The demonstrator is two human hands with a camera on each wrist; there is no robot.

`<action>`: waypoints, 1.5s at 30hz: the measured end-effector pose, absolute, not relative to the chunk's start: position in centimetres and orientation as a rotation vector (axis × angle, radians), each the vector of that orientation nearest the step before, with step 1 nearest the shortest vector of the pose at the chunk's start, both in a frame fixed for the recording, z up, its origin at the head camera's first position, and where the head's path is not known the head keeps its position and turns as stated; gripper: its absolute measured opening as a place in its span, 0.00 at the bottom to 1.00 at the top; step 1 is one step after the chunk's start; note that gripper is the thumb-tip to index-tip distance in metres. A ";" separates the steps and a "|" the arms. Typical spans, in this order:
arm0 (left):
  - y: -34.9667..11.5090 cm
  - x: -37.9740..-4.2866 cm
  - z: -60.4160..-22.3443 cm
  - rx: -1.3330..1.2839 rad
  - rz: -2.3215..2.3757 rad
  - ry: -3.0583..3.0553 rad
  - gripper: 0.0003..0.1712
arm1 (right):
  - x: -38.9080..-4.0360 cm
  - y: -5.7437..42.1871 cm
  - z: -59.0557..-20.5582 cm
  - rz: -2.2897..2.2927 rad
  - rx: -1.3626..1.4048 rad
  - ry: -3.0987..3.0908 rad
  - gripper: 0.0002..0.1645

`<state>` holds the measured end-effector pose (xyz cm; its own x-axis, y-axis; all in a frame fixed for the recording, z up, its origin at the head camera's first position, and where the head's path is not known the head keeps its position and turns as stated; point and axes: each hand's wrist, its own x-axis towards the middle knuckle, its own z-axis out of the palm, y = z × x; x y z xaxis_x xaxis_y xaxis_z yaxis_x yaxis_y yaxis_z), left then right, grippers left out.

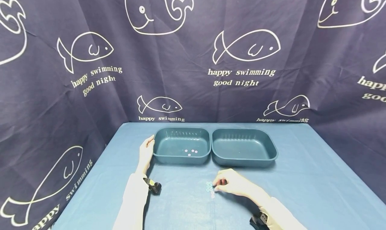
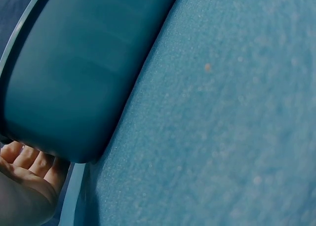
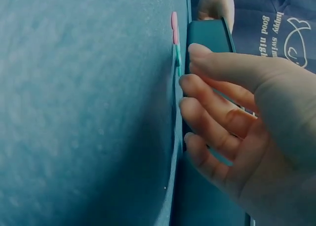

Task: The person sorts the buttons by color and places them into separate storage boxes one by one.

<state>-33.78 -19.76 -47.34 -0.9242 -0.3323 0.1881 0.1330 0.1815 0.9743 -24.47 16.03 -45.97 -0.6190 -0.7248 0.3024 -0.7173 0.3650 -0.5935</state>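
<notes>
Head view shows a person in pale sleeves at a blue-covered table (image 1: 178, 203), the left hand (image 1: 146, 152) resting against the outer left end of a teal bin (image 1: 181, 160) near the frame's center. Its fingers lie relaxed on that end wall, and the left wrist view catches them at lower left. Four small pink pieces (image 1: 192, 151) sit on the bin's floor, toward its lower right. A second bin (image 1: 245, 162) stands just beside it, right of center. Below the pair, the right hand (image 1: 233, 182) reaches beside a cluster of small turquoise pieces (image 1: 208, 183) and pink pieces (image 1: 212, 195) on the tabletop. Its fingers bend loosely, thumb and fingertips spread apart. Behind, a dark cloth (image 1: 196, 65) carries white fish and whale drawings across the upper frame.
</notes>
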 end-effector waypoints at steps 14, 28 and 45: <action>-19.7 -33.7 -47.3 0.177 -1.791 -2.099 0.21 | -24.1 15.4 -45.4 -0.933 -1.428 2.603 0.03; -19.6 -33.7 -47.4 0.190 -1.780 -2.094 0.21 | -23.8 15.0 -45.4 -0.983 -1.359 2.556 0.05; -19.7 -33.7 -47.3 0.189 -1.801 -2.092 0.22 | -23.3 14.5 -44.6 -0.833 -1.367 2.606 0.06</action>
<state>-33.73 -19.66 -47.34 -0.9218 -0.3376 0.1908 0.1384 0.1731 0.9751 -23.28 14.53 -44.58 -0.5976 -0.7831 0.1723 -0.7377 0.4528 -0.5007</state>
